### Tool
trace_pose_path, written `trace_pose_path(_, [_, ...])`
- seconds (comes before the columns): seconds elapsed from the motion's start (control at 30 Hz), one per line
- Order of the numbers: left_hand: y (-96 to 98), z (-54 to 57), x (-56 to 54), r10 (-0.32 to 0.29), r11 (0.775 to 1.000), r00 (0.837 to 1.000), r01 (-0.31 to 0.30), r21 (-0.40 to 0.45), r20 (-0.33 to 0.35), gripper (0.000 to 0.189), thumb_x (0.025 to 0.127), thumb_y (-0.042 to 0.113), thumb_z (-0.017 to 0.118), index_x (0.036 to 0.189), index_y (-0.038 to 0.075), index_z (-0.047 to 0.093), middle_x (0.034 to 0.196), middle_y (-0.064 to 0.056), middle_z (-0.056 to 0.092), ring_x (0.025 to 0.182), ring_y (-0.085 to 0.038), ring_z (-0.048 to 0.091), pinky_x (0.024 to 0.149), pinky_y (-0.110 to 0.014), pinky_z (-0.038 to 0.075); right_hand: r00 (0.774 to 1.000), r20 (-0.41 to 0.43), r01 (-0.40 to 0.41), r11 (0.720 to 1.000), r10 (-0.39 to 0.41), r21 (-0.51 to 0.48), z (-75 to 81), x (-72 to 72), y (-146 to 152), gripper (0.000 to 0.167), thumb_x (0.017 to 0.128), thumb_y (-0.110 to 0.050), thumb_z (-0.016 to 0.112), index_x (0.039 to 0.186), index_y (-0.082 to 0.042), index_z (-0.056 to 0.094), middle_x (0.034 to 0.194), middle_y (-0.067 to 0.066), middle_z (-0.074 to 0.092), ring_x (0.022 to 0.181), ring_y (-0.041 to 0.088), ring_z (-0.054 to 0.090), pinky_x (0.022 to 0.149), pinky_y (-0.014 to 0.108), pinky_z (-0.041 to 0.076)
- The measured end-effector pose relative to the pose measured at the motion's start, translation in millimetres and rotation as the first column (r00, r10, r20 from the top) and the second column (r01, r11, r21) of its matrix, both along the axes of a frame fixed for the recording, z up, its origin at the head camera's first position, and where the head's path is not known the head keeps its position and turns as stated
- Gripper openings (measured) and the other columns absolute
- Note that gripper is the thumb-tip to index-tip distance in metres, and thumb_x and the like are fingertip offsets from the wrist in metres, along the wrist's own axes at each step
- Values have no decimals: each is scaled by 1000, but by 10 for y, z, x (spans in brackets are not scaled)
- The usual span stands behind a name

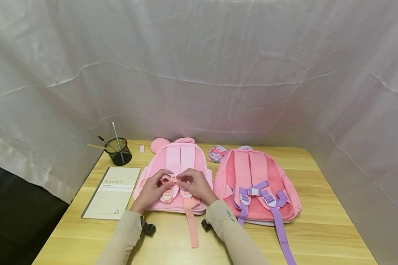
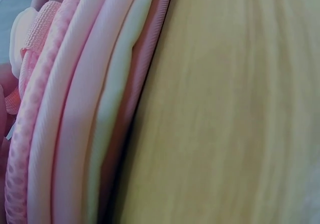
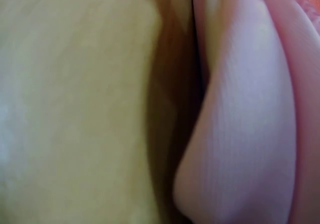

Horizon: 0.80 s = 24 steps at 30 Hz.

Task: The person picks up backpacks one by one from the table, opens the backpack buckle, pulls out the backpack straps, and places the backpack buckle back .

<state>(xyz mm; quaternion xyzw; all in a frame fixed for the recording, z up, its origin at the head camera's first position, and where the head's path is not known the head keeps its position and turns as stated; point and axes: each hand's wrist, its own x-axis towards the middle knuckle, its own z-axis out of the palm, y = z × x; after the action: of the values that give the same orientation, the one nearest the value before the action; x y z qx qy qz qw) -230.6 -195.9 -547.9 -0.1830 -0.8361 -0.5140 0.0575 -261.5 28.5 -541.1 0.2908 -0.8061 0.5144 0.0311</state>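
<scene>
A light pink backpack lies on the table with its shoulder straps facing up. Over the middle of it, my left hand pinches a looped peach strap that joins the two shoulder straps. From the other side, the thumb and fingers of my right hand pinch the same strap, close to the left fingertips. A long peach strap end hangs down toward the front. The left wrist view shows the bag's layered edge and a white buckle; the right wrist view shows its rounded pink side.
To the right lies a second, darker pink backpack with purple straps. A notebook is at the left, with a black mesh pen cup behind it. Near the back are a small pink eraser and a round purple pouch.
</scene>
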Motion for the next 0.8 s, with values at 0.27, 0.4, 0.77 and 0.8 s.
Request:
trace_pose_path(0.27, [13,-6,-19,-14,1000,1000,14,-18,-1,29,100,27,71,128,21,64,100,5,69,84,-12,62,75,-25,50,999,31,-7,1000,7,-5,30,5,-16,17,89,-10,82,106,-13,81,96,1,76,89,16,73,80,27,58])
trace_pose_path(0.4, [0,8,-12,-15,1000,1000,15,9,-1,31,100,26,70,129,15,64,99,4,68,84,-12,60,75,-25,49,999,49,-17,999,20,-45,17,-3,-10,18,89,-12,82,108,-11,80,96,3,75,89,16,73,80,27,59])
trace_pose_path(0.77, [-8,19,5,-5,999,1000,5,39,0,32,101,24,69,130,12,63,96,0,67,81,-10,58,73,-24,48,999,39,-1,1000,1,7,14,-5,-2,15,90,-15,82,104,-12,81,96,1,77,91,13,73,84,27,59])
trace_pose_path(0.8, [-7,21,6,-7,999,1000,7,41,-3,32,101,23,70,129,12,63,97,-1,67,81,-10,58,72,-24,48,999,39,-1,1000,0,17,16,-4,-3,14,90,-15,82,104,-13,81,96,0,77,91,12,73,84,27,59])
